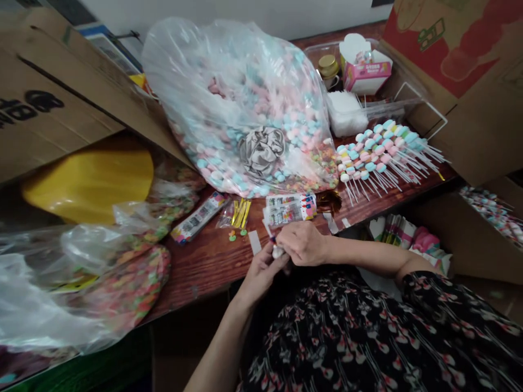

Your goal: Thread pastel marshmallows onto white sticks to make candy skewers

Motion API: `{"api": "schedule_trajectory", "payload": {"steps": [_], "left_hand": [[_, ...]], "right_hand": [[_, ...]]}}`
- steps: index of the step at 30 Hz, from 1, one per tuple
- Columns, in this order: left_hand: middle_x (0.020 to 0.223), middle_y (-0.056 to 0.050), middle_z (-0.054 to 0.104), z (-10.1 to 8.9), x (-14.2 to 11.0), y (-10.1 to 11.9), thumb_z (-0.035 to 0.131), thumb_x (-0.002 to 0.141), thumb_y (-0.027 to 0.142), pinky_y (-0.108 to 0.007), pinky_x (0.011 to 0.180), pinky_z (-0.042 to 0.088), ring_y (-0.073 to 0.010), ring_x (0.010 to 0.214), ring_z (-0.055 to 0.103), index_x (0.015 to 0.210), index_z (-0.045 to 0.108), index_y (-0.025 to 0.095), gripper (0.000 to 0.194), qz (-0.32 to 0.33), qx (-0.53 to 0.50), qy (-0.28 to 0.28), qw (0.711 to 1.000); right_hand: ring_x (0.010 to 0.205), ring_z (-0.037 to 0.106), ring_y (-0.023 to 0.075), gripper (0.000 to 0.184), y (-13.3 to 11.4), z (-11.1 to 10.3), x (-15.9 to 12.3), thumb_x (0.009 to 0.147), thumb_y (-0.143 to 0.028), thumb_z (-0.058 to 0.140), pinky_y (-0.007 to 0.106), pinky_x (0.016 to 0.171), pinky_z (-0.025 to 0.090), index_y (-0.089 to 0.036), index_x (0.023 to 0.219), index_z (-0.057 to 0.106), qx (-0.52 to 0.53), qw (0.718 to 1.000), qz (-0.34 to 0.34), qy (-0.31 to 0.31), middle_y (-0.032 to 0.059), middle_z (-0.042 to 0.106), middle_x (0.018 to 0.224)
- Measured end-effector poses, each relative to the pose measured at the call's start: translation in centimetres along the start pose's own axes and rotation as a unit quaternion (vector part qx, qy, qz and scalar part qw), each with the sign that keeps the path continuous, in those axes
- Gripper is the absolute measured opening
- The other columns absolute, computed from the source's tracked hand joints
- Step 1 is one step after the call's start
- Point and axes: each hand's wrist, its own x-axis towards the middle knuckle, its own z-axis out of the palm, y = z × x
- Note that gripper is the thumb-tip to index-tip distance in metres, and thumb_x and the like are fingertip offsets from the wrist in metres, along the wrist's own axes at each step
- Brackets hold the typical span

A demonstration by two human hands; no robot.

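Observation:
Just past the table's front edge, my left hand (261, 270) pinches a small wrapped marshmallow stick (278, 252) between thumb and fingers. The white end of it shows between my fingertips, and its thin white stick points up and away. My right hand (301, 243) is closed over the same piece from the right, its fingertips bunched at the wrapper's neck; they hide part of it. Beyond my hands lies a stack of printed clear wrappers (290, 209). Gold twist ties (241, 212) and two small duck-like candies (232, 236) are to the left.
A large clear bag of pastel marshmallows (253, 98) fills the back. Rows of marshmallow skewers (379, 149) lie on the right of the table (204, 267). Bags of gummy candy (134, 283) sit at left. Cardboard boxes (61, 109) flank the table, with a plastic tray (392, 103) behind.

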Motion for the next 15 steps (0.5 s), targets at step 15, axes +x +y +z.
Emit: {"api": "schedule_trajectory", "payload": {"steps": [15], "left_hand": [[0.064,-0.005,0.068,-15.9,-19.1,-6.7,0.06,0.063,0.041,-0.041,0.07,0.053,-0.0319,0.072,0.069,0.083,0.07,0.024,0.028,-0.314,0.535,0.208,0.757]], "right_hand": [[0.074,0.057,0.0147,0.018,2.8,-3.7,-6.8,0.095,-0.024,0.05,0.026,0.067,0.037,-0.017,0.084,0.062,-0.06,0.989,0.132,0.025,0.0049,0.064,0.081]]}}
